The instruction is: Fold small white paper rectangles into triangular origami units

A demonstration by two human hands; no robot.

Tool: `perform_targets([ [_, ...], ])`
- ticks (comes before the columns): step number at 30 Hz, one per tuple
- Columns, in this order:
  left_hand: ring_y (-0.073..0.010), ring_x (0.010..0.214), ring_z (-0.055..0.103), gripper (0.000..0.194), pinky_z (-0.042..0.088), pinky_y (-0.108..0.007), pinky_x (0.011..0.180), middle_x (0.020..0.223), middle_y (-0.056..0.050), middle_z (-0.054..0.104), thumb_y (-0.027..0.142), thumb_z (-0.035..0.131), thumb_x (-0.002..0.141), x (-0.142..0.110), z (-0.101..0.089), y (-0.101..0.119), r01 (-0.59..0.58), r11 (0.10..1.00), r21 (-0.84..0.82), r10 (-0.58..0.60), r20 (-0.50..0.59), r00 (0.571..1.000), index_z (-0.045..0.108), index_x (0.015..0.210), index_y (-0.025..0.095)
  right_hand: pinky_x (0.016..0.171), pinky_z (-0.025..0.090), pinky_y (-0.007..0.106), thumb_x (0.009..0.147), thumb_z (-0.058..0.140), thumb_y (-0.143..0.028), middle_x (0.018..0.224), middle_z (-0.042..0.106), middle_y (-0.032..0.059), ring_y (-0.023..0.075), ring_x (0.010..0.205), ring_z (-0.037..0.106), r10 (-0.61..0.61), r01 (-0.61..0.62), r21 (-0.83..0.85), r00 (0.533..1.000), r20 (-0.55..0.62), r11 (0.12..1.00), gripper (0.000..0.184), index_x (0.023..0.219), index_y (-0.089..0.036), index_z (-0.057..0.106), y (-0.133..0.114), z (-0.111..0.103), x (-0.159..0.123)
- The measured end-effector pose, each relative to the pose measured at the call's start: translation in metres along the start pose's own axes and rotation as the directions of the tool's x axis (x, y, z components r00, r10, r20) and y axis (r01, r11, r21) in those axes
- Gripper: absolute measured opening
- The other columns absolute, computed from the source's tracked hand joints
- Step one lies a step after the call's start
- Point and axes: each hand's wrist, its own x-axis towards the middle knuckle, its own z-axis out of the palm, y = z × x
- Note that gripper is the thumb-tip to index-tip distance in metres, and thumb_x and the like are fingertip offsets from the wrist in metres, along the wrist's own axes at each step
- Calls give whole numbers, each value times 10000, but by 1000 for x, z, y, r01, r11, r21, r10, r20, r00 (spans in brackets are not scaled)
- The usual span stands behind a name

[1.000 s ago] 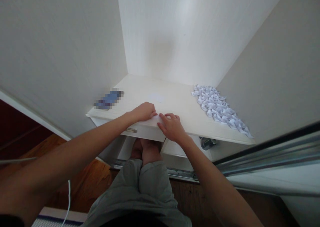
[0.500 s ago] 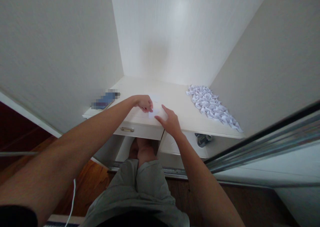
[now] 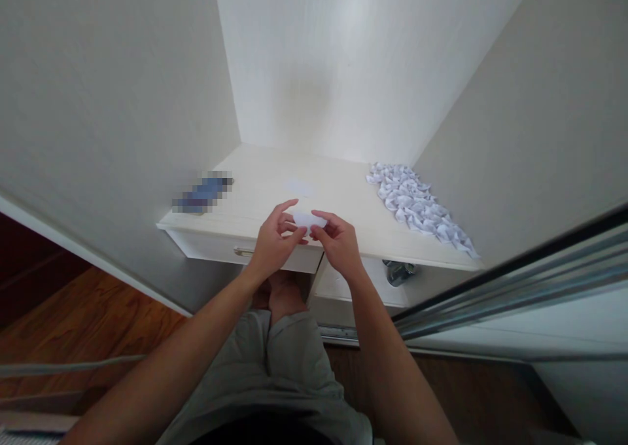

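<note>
Between my two hands is a small white piece of paper [image 3: 308, 219], lifted just above the front part of the white desktop [image 3: 265, 170]. My left hand [image 3: 277, 237] pinches its left side, thumb underneath and fingers curled. On the right side, my right hand [image 3: 335, 235] grips the paper between thumb and index finger. The paper looks slightly curved. Behind it, a faint white paper piece [image 3: 298, 186] lies flat on the desktop. Off to the right spreads a long pile of folded white paper pieces [image 3: 412, 199].
A blurred-out, phone-like object [image 3: 203, 195] lies at the desktop's left end. Below the top are a drawer with a metal handle [image 3: 244, 252] and an open shelf holding dark cans [image 3: 400, 273]. Walls enclose both sides; a sliding-door track [image 3: 515, 275] runs at right.
My left hand has turned over and drawn back toward me, now holding the paper's left side. My right hand has closed on the paper's other side. The paper is raised and bent.
</note>
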Motion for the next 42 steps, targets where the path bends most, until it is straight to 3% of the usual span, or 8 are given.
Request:
perform_targets([
  [9, -97, 688, 687, 469, 710, -353, 723, 1041, -16, 609, 382, 851, 731, -8, 1, 12, -104, 994, 29, 106, -67, 992, 685, 1122, 183, 728, 569, 312, 882, 665, -277, 964, 776, 48, 164, 762, 678, -91, 90, -64, 996, -22, 994, 296, 1152, -222, 774, -17, 1, -4],
  [12, -109, 676, 694, 459, 712, -361, 740, 947, -3, 648, 367, 860, 731, -9, 1, 16, -113, 993, 11, 114, -69, 991, 684, 1106, 168, 755, 580, 311, 892, 665, -291, 1054, 774, 62, 172, 834, 702, -135, 132, -50, 990, -45, 990, 220, 1062, -226, 788, -20, 2, -5],
  [16, -117, 666, 684, 471, 712, -354, 740, 810, 21, 655, 344, 870, 729, -10, 0, 19, -112, 994, -6, 112, -36, 993, 689, 1124, 163, 749, 577, 314, 853, 716, -293, 1005, 786, 49, 172, 805, 705, -106, 107, 23, 993, -45, 994, 166, 989, -228, 785, -21, 1, -4],
  [22, -90, 672, 657, 326, 705, -331, 712, 1028, -39, 687, 378, 867, 738, -8, 0, 23, -155, 987, 38, 154, 18, 988, 747, 950, 161, 812, 568, 348, 824, 752, -273, 937, 794, 44, 203, 875, 722, -140, 138, 125, 990, 5, 983, 69, 863, -242, 801, -21, -3, -1],
  [28, -150, 707, 710, 317, 695, -359, 743, 815, -31, 736, 336, 879, 708, -5, -1, 25, -71, 997, 2, 71, 27, 997, 749, 911, 131, 810, 568, 356, 837, 776, -339, 980, 788, 57, 215, 917, 720, -156, 150, 103, 987, 48, 983, 111, 896, -253, 815, -28, -6, -4],
  [37, -142, 734, 711, 338, 684, -351, 735, 803, 6, 695, 382, 845, 730, 0, 2, 22, 66, 995, -76, -65, 16, 998, 668, 905, 153, 761, 544, 347, 827, 741, -293, 884, 766, 36, 196, 779, 682, -58, 58, 0, 995, -80, 998, 66, 827, -227, 735, -20, 1, -4],
  [39, -127, 685, 692, 393, 674, -325, 675, 779, 37, 661, 351, 861, 704, 2, 2, 21, 44, 998, -38, -44, 6, 999, 601, 944, 179, 733, 534, 334, 803, 749, -276, 870, 742, 24, 185, 748, 661, -54, 55, 12, 994, -98, 998, 104, 878, -227, 696, -20, 1, -4],
  [42, -143, 693, 698, 470, 655, -301, 616, 765, 55, 642, 301, 857, 688, 5, 1, 21, 28, 1000, -13, -28, 25, 999, 536, 1019, 210, 697, 518, 319, 785, 761, -261, 880, 720, 9, 179, 735, 649, -48, 52, 60, 996, -77, 997, 367, 1129, -243, 635, -21, -1, -3],
])
